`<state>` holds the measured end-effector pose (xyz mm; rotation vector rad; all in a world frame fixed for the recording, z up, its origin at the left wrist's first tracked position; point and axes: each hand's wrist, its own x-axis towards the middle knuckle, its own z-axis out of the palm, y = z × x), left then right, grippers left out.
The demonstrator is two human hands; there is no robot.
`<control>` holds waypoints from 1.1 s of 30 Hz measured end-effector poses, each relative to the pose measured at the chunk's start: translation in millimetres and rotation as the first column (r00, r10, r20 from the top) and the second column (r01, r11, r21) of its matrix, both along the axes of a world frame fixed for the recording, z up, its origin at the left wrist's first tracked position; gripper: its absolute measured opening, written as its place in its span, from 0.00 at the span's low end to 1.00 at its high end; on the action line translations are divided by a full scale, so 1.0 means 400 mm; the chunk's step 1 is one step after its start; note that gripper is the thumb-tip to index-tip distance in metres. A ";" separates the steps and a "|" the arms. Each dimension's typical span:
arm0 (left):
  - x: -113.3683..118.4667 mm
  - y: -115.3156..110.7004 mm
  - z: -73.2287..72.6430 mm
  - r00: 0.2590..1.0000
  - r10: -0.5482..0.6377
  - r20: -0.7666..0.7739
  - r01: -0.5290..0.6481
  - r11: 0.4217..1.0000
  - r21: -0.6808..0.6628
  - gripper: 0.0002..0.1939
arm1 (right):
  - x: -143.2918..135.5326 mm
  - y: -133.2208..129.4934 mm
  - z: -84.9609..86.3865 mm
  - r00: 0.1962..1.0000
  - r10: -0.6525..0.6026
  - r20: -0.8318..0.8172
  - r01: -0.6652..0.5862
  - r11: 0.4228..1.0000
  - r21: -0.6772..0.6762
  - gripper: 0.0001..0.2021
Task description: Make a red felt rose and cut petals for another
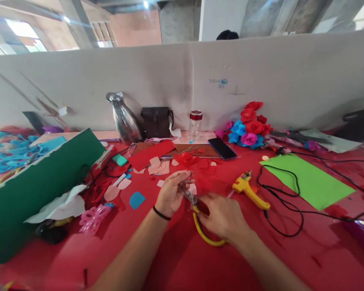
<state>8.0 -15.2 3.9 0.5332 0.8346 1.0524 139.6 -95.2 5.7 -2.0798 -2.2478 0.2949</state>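
Observation:
My left hand (173, 193), with a dark band at the wrist, is raised over the middle of the table. Its thumb and fingers are pinched on something small and thin that I cannot make out. My right hand (221, 214) is closed around yellow-handled scissors (205, 237). Their grey blades point up and left, just below my left fingers. Behind the hands lies sheer red material (202, 176). Pink paper pieces (159, 166) and a blue paper petal (136, 200) are on the table to the left of my hands.
A yellow glue gun (250, 190) with a looping black cord lies right, beside a green sheet (309, 180). Behind are a phone (222, 148), paper flowers (250, 127), a glass jar (195, 125), a black bag (156, 122) and a metal jug (124, 119). A green board (45, 194) stands left.

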 end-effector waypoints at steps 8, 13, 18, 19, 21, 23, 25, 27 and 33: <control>0.041 -0.049 -0.021 0.992 -0.111 -0.064 0.111 0.994 -0.003 0.09 | 0.021 0.014 -0.018 0.802 -0.044 -0.596 0.208 0.956 0.209 0.09; 0.055 -0.071 -0.008 0.986 -0.074 -0.148 0.087 0.993 0.084 0.09 | 0.018 0.029 -0.037 0.414 -0.039 -0.910 0.381 0.915 0.134 0.10; 0.058 -0.076 -0.016 0.931 0.037 -0.364 0.066 0.962 0.266 0.05 | 0.008 0.028 -0.032 0.355 -0.053 -0.933 0.406 0.908 0.103 0.11; 0.058 -0.076 -0.022 0.907 0.057 -0.416 0.080 0.949 0.304 0.04 | 0.007 0.027 -0.031 0.356 -0.056 -0.933 0.416 0.903 0.105 0.12; 0.058 -0.077 -0.030 0.846 0.118 -0.521 0.110 0.916 0.385 0.02 | 0.005 0.027 -0.031 0.360 -0.070 -0.930 0.439 0.893 0.102 0.13; 0.058 -0.079 -0.031 0.776 0.186 -0.603 0.155 0.870 0.468 0.05 | 0.006 0.029 -0.034 0.336 -0.094 -0.937 0.461 0.884 0.077 0.13; 0.057 -0.083 -0.023 0.742 0.211 -0.636 0.212 0.826 0.522 0.07 | 0.008 0.035 -0.037 0.252 -0.105 -0.962 0.470 0.882 0.027 0.12; 0.056 -0.087 -0.011 0.764 0.168 -0.623 0.259 0.804 0.535 0.06 | 0.013 0.041 -0.039 0.091 -0.092 -0.992 0.462 0.886 -0.040 0.11; 0.056 -0.090 -0.005 0.897 -0.035 -0.441 0.214 0.908 0.361 0.07 | 0.024 0.048 -0.036 -0.377 -0.140 -0.915 0.321 0.907 -0.271 0.14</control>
